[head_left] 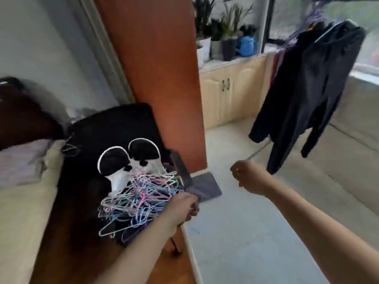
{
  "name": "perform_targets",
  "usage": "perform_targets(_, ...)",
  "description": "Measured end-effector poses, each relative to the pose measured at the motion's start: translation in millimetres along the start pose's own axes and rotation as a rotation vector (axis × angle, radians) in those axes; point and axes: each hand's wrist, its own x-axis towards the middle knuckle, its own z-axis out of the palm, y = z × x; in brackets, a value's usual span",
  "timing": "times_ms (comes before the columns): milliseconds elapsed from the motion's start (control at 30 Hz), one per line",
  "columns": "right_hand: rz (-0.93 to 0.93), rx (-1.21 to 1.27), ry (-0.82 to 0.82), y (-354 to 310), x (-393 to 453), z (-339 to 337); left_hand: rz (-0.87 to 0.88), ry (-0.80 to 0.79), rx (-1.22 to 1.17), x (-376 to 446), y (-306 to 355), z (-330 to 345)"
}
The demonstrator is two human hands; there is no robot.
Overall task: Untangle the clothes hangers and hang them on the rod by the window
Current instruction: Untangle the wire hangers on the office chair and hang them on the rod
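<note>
Head view: the hanger tangle (137,201) lay at nine o'clock of the left hand (184,206) — touching, fingers curled at its edge. The right hand (248,175), fisted on one thin hanger (258,149), was nearer the rod (328,30) at one o'clock.

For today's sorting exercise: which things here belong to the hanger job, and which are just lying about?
Job: tangled hangers; left hand; right hand, holding a thin hanger; hangers already by the window.
Lying about: slippers; potted plants; dark jacket; grey mat.
</note>
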Motion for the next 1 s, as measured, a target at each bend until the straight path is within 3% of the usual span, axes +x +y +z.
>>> perform_targets(67, -0.066, 0.026, -0.11, -61.7, 12.9, 70.1, -0.111, 0.146, -0.096, -8.0, -55.4, -85.9)
perform_targets(267, -0.079, -0.014, -0.344, -166.5, 20.1, 208.3, -0.288, 0.383, -0.279, -54.3, -149.8, -231.0)
perform_targets(567, 0.061, -0.067, -0.495, -187.9, 82.3, 277.4, -0.411, 0.43, -0.415, -20.5, -180.0, -289.5)
perform_targets(700, 0.272, 0.078, -0.514, -156.4, 133.9, 301.8, -0.466, 0.445, -0.415, 14.6, -168.0, -298.6)
perform_targets(800, 0.597, 0.349, -0.538, -137.5, 175.0, 317.1, -0.554, 0.451, -0.345, 45.1, -156.8, -306.4)
perform_targets(900, 0.835, 0.526, -0.422, -122.9, 208.5, 328.3, -0.614, 0.439, -0.344, 67.7, -143.7, -314.6)
perform_targets(1000, 0.926, 0.565, -0.309, -110.7, 247.6, 335.2, -0.655, 0.47, -0.408, 93.2, -140.2, -322.6)
